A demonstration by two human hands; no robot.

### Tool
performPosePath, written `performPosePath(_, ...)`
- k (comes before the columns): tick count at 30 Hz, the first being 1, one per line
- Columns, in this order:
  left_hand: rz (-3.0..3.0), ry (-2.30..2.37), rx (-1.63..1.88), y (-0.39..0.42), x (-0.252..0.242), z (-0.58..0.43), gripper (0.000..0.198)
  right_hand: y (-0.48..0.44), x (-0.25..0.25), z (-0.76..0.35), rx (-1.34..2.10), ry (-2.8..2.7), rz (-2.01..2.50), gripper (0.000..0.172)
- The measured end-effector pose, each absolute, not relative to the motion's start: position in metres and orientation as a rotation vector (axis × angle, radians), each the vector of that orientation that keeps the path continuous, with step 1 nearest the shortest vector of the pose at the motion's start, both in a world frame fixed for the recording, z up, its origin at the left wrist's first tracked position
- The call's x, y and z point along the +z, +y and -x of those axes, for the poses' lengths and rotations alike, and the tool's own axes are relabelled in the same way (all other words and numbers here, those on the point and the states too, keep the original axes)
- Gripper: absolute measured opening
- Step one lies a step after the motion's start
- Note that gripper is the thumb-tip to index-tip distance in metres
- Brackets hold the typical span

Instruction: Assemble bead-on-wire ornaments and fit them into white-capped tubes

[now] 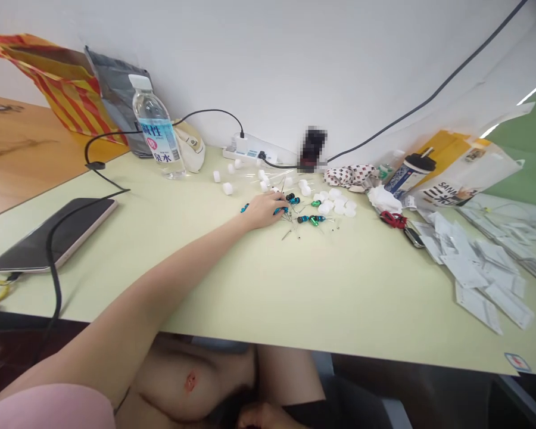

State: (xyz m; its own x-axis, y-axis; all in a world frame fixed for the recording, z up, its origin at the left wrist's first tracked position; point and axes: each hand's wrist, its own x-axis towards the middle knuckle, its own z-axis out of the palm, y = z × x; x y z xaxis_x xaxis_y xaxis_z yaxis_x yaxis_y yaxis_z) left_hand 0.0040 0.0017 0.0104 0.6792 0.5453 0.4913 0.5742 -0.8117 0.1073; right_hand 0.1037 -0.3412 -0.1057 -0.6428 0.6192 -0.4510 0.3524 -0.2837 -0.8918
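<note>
Pale green desk (357, 304) carries blue-green wired components (310, 219) scattered toward its back edge, touching the left hand (263, 211), which lies palm-down and loosely open among them, far nearer than the right hand (264, 416), below the front edge, its grip unclear.

The person wears a pink short sleeve (44, 408), with the arm (161, 280) and left hand (263, 210) bare.
</note>
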Motion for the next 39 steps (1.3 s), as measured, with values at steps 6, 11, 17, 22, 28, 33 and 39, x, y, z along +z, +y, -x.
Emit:
performPosePath(6,2.836,-0.98,-0.784,0.0,0.011,-0.005,0.028,-0.354,-0.1,-0.107,1.859,-1.716,1.335,0.033)
performPosePath(11,2.808,-1.036,-0.714,-0.001,0.013,-0.007,0.032,-0.35,-0.059,-0.125,1.457,-1.904,1.226,0.029)
performPosePath(17,2.803,-1.034,-0.71,-0.001,0.013,-0.007,0.031,-0.339,-0.078,-0.138,1.17,-2.096,1.575,0.02)
performPosePath(22,2.806,-1.012,-0.735,0.0,0.012,-0.006,0.03,-0.332,-0.112,-0.103,0.8,-2.432,1.833,0.052)
performPosePath(28,2.816,-1.01,-0.752,0.003,0.009,-0.005,0.031,-0.316,-0.136,-0.059,0.44,-2.963,1.787,0.025)
performPosePath(33,2.818,-1.011,-0.757,0.005,0.007,-0.004,0.031,-0.309,-0.153,-0.044,0.457,-3.043,1.827,0.032)
performPosePath(39,2.811,-1.014,-0.785,0.004,0.007,-0.004,0.03,-0.291,-0.146,-0.041,0.669,-2.946,1.884,0.036)
